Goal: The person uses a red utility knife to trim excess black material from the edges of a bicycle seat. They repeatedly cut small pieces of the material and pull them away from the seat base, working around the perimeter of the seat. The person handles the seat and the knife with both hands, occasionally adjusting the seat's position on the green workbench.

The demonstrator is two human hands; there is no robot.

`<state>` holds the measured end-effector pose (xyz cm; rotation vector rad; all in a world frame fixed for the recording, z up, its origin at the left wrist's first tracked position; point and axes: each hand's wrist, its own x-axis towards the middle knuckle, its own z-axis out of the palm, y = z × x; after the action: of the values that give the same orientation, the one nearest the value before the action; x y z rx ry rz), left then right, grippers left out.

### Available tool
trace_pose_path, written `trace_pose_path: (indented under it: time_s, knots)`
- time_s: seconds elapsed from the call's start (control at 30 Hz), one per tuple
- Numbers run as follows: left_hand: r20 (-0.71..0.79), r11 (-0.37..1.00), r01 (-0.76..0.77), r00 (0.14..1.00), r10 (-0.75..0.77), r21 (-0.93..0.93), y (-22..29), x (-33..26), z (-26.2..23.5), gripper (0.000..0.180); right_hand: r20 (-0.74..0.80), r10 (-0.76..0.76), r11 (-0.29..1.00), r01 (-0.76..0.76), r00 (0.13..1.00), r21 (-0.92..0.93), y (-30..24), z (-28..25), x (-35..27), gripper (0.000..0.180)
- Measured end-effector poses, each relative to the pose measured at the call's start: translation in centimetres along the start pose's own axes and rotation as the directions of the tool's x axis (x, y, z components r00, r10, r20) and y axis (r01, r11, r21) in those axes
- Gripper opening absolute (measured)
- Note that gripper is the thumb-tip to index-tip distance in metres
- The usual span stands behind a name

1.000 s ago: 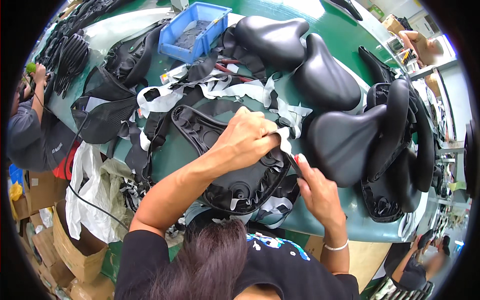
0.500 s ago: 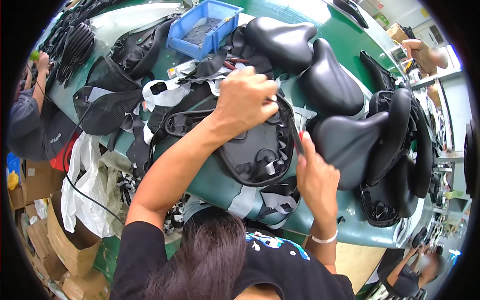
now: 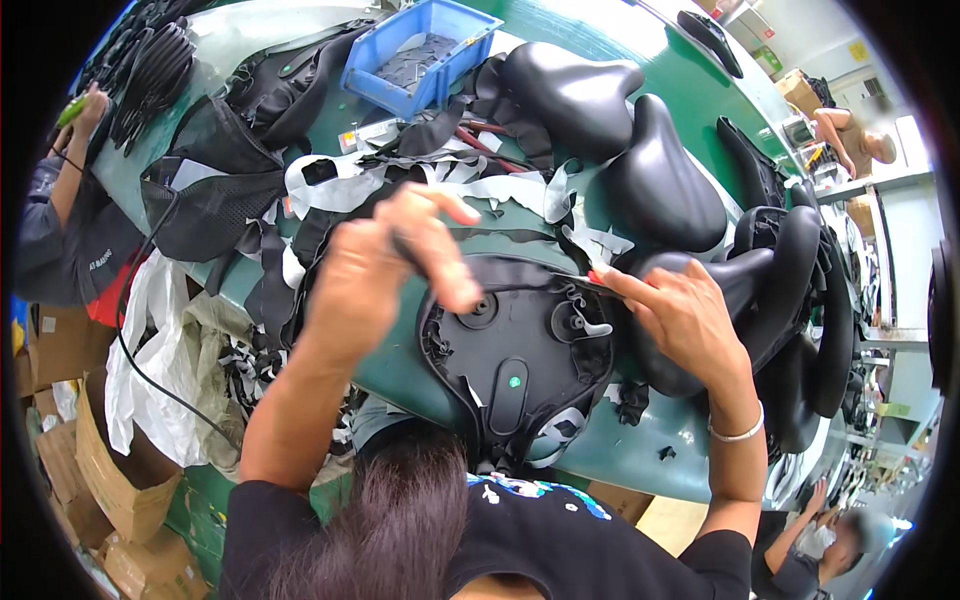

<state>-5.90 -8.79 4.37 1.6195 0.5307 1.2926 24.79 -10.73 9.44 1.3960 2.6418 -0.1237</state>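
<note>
In front of me a black bicycle saddle [image 3: 470, 380] lies upside down, its wide end away from me and its narrow end toward my body. Round bosses and a slot with a green dot show on its underside, with ragged cover material along the rim. My right hand [image 3: 685, 315] is closed on a slim knife [image 3: 598, 279] with a red part, its thin blade at the saddle's far right edge. My left hand [image 3: 375, 265] hovers over the saddle's far left side, smeared by motion. Something dark shows between its fingers; I cannot tell whether it is held.
Finished black saddles [image 3: 665, 175] crowd the right side of the green table. A blue bin [image 3: 420, 60] with dark pieces stands at the back. White and black scraps [image 3: 520, 190] lie beyond the saddle. Cardboard boxes [image 3: 125, 470] sit lower left. Other people work at both sides.
The saddle has turned so its narrow end, earlier toward the left, points at me. My left hand has moved left and toward me, its fist loosened; my right hand has moved right with the knife.
</note>
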Motion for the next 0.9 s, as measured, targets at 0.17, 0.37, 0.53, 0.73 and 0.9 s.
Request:
trace_pose_path:
  time_s: [0.17,0.37,0.53,0.73,0.9]
  knots:
    - [-0.090,0.919,-0.205,0.979,0.185,-0.338,2.6,2.5,-5.3,0.053,0.064,0.219,0.972,-0.211,0.974,-0.108,-5.1,1.1,-5.6,0.054]
    - [0.506,0.473,-0.316,0.786,-0.356,0.822,-4.0,4.7,0.0,0.026,-0.089,0.207,0.972,-0.195,0.974,0.128,-4.2,0.5,-4.5,0.046]
    - [0.529,0.899,0.419,0.796,-0.294,-0.131,-5.1,7.0,5.3,0.029,-0.135,0.136,0.969,-0.104,0.981,0.223,-2.0,1.8,-4.2,0.047]
    - [-0.522,0.900,0.133,0.775,-0.355,-0.415,-1.8,8.7,3.9,0.034,-0.071,0.456,0.841,-0.404,0.887,0.360,-9.1,4.4,-9.3,0.057]
    - [-0.620,0.491,0.392,0.354,0.700,0.778,-0.6,5.5,0.2,0.028,0.428,0.679,-0.009,-0.577,0.596,0.817,-13.8,4.5,-10.8,0.050]
